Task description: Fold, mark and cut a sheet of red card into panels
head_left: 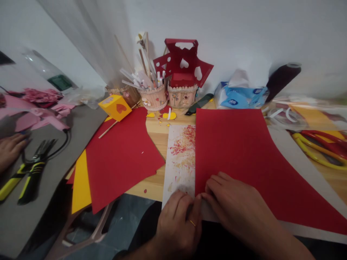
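A large red paper sheet [233, 144] lies on a white stained board [176, 169] in front of me. At its lower left corner my two hands meet, fingertips touching. My left hand [179, 218] is closed, fingers curled, with a gold ring on one finger; its fingertips are at the sheet's corner. My right hand [233, 202] rests on the sheet with bent fingers, thumb and forefinger closed at the same corner. The exact pinch point is partly hidden by the fingers.
More red sheets [121, 155] and yellow paper [81, 184] lie left, under a yellow paper lantern [116, 108]. Pen cups [154, 95], a red cut-out paper box [184, 61], a utility knife [199, 104] and tissues [241, 95] stand behind. Pliers [35, 169] lie near another person's hand [11, 148].
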Demonstrator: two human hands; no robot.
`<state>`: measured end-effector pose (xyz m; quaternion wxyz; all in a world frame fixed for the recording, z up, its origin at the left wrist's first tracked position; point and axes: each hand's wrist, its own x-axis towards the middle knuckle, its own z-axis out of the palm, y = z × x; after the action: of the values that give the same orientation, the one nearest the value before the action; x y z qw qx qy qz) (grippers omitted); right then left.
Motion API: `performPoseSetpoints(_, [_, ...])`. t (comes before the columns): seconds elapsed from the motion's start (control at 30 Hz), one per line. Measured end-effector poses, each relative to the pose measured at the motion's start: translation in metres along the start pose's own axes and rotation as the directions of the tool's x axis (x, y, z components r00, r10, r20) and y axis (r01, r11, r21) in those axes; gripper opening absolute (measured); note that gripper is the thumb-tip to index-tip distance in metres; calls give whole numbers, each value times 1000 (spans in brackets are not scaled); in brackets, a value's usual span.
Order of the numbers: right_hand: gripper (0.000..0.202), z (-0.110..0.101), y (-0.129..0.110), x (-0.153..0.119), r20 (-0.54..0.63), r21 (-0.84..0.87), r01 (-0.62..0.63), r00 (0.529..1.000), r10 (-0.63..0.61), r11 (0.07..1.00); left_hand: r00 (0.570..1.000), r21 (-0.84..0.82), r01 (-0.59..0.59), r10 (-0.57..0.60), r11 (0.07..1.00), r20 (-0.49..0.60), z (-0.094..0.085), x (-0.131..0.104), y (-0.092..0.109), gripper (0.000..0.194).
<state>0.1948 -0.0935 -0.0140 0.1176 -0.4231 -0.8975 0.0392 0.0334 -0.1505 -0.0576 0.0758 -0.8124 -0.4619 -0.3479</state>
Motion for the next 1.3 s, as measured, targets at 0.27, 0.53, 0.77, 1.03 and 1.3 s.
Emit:
performPoseSetpoints(0.27, [17,0,-1,1,5,-15,-9,1000,9,1000,1000,5,29,-29,1000,-1,-2,3,1,26])
performPoseSetpoints(0.53, [27,4,-8,-6,-55,-127,-7,999,0,992,993,-31,-117,117,993,7,-3,0,-8,31])
performPoseSetpoints(0.77, [34,7,-1,-27,-163,-173,11,986,-39,985,990,4,-142,142,990,7,-2,0,-10,27])
performPoseSetpoints(1.03, [22,16,13,-41,-202,-14,85,976,-86,996,982,49,-189,188,981,30,-2,-1,-11,25])
performPoseSetpoints(1.3, [29,13,17,-34,-78,91,-66,994,73,994,964,76,-262,258,962,59,-5,2,-16,26])
